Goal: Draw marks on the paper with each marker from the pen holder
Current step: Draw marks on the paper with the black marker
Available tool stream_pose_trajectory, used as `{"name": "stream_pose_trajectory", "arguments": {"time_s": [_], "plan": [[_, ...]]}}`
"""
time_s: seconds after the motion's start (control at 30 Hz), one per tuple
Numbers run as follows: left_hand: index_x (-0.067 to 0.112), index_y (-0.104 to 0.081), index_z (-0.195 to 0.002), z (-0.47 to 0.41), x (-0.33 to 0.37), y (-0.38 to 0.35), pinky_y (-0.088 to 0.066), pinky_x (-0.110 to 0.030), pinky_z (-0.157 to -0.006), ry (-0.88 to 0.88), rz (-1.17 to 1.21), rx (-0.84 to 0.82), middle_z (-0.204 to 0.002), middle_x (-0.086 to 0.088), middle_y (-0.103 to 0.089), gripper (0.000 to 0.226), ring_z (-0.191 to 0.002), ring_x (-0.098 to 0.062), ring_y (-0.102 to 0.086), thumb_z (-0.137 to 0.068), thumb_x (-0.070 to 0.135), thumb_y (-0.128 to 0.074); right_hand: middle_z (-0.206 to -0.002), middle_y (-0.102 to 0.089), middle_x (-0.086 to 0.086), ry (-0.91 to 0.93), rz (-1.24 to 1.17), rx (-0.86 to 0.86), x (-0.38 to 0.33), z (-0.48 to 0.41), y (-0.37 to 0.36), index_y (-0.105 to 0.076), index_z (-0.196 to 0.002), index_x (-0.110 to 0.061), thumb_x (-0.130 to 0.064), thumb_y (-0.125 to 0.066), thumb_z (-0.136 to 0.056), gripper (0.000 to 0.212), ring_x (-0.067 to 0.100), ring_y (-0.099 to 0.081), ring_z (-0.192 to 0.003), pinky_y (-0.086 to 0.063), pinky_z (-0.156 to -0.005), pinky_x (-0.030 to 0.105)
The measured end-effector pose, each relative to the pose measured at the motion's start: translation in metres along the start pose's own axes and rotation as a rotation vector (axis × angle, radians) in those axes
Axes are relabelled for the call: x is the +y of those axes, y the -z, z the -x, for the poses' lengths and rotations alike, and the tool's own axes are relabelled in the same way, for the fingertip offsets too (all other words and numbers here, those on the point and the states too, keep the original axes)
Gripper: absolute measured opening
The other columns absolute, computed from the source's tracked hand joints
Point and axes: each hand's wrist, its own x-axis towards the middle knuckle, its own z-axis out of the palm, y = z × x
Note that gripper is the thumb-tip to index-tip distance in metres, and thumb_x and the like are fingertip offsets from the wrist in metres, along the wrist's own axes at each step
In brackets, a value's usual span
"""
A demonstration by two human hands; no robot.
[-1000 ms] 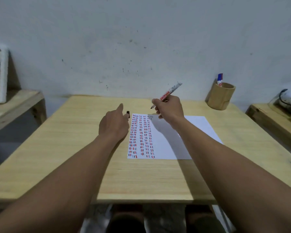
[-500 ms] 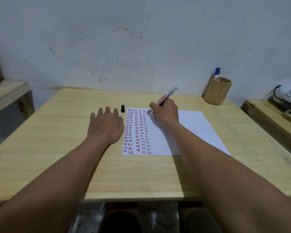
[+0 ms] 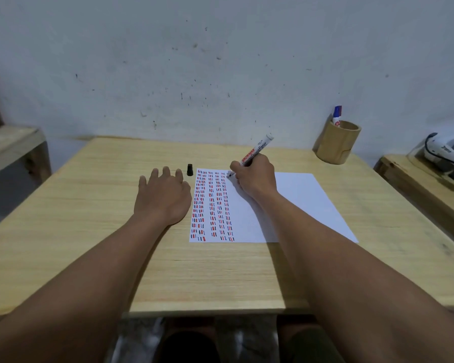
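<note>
A white sheet of paper (image 3: 286, 205) lies on the wooden table (image 3: 89, 205), its left part filled with columns of short red, blue and black marks. My right hand (image 3: 256, 179) grips a white marker (image 3: 258, 150) with its black tip touching the paper near the top edge. My left hand (image 3: 163, 195) rests flat on the table, fingers apart, just left of the paper. The marker's black cap (image 3: 189, 170) stands beside the paper's top left corner. A bamboo pen holder (image 3: 336, 142) at the back right holds a blue-capped marker (image 3: 337, 115).
The table stands against a white wall. A lower wooden bench (image 3: 425, 184) on the right carries a white and grey device (image 3: 446, 153). Another wooden shelf (image 3: 11, 148) sits at the left. My knees show below the table's front edge.
My right hand came down and put the marker tip on the paper. My left hand let go of the black cap, leaving it standing, and flattened on the table.
</note>
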Motion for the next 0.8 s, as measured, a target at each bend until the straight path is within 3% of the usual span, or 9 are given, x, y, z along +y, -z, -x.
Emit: {"name": "stream_pose_trajectory", "arguments": {"time_s": [0.17,0.23,0.33,0.37,0.43,0.53,0.67,0.8], "plan": [[0.014,-0.032,-0.155,0.001,0.001,0.002,-0.018,-0.054,-0.118,0.008,0.029,-0.005,-0.159,-0.013,-0.032,0.057,-0.149,-0.035,-0.021,-0.102,0.033,-0.021,-0.067,-0.056,0.006,-0.024,-0.001,-0.016,0.0,-0.001,0.0,-0.053,-0.071,-0.009,-0.021,-0.065,-0.083,0.021,0.021,-0.046,-0.061,-0.031,-0.049,0.029],[0.013,-0.04,-0.15,0.002,0.001,0.003,-0.021,-0.053,-0.117,0.018,0.042,-0.009,-0.154,-0.013,-0.04,0.056,-0.145,-0.035,-0.028,-0.1,0.032,-0.023,-0.068,-0.061,0.01,-0.036,-0.042,0.0,0.0,-0.001,0.001,-0.058,-0.073,0.0,-0.022,-0.065,-0.084,0.026,0.022,-0.05,-0.062,-0.033,-0.05,0.029],[0.01,-0.059,-0.12,0.003,0.005,0.009,-0.037,-0.048,-0.103,0.045,0.141,0.085,-0.12,-0.01,-0.063,0.042,-0.121,-0.035,-0.052,-0.096,0.028,-0.03,-0.08,-0.074,0.015,-0.077,-0.133,0.044,0.0,-0.005,0.002,-0.068,-0.086,0.008,-0.025,-0.064,-0.084,0.034,0.028,-0.065,-0.072,-0.045,-0.056,0.029],[0.011,-0.059,-0.122,0.003,0.007,0.013,-0.039,-0.046,-0.1,0.066,0.211,0.122,-0.12,-0.01,-0.066,0.04,-0.117,-0.035,-0.056,-0.097,0.029,-0.033,-0.08,-0.075,0.013,-0.093,-0.16,0.056,-0.001,-0.006,0.003,-0.07,-0.087,0.005,-0.027,-0.063,-0.083,0.033,0.029,-0.068,-0.074,-0.051,-0.06,0.032],[0.017,-0.046,-0.145,-0.001,0.011,0.021,-0.04,-0.044,-0.102,0.091,0.332,0.16,-0.137,-0.006,-0.062,0.051,-0.125,-0.034,-0.054,-0.1,0.038,-0.038,-0.072,-0.07,0.007,-0.105,-0.201,0.073,-0.005,-0.009,0.007,-0.07,-0.084,0.003,-0.028,-0.062,-0.082,0.031,0.026,-0.063,-0.065,-0.054,-0.062,0.037],[0.026,-0.04,-0.152,-0.011,0.014,0.027,-0.043,-0.042,-0.1,0.008,0.371,0.154,-0.14,-0.005,-0.06,0.056,-0.13,-0.03,-0.052,-0.099,0.044,-0.047,-0.064,-0.058,-0.003,-0.089,-0.211,0.087,-0.012,-0.013,0.013,-0.067,-0.085,-0.004,-0.027,-0.066,-0.085,0.023,0.015,-0.052,-0.058,-0.041,-0.054,0.028],[0.023,-0.066,-0.131,-0.029,0.013,0.024,-0.046,-0.034,-0.09,-0.028,0.394,0.173,-0.124,-0.004,-0.07,0.035,-0.118,-0.027,-0.06,-0.098,0.032,-0.057,-0.064,-0.061,0.0,-0.11,-0.361,0.031,-0.019,-0.014,0.021,-0.069,-0.089,-0.007,-0.026,-0.07,-0.083,0.021,0.018,-0.055,-0.051,-0.05,-0.058,0.035],[0.019,-0.077,-0.099,-0.029,0.023,0.034,-0.05,-0.03,-0.078,0.004,0.437,0.265,-0.097,0.001,-0.077,0.017,-0.084,-0.017,-0.067,-0.096,0.018,-0.061,-0.061,-0.057,0.0,-0.172,-0.558,-0.051,-0.027,-0.009,0.035,-0.065,-0.077,-0.008,-0.019,-0.06,-0.088,0.017,0.013,-0.049,-0.047,-0.043,-0.046,0.022]]}}
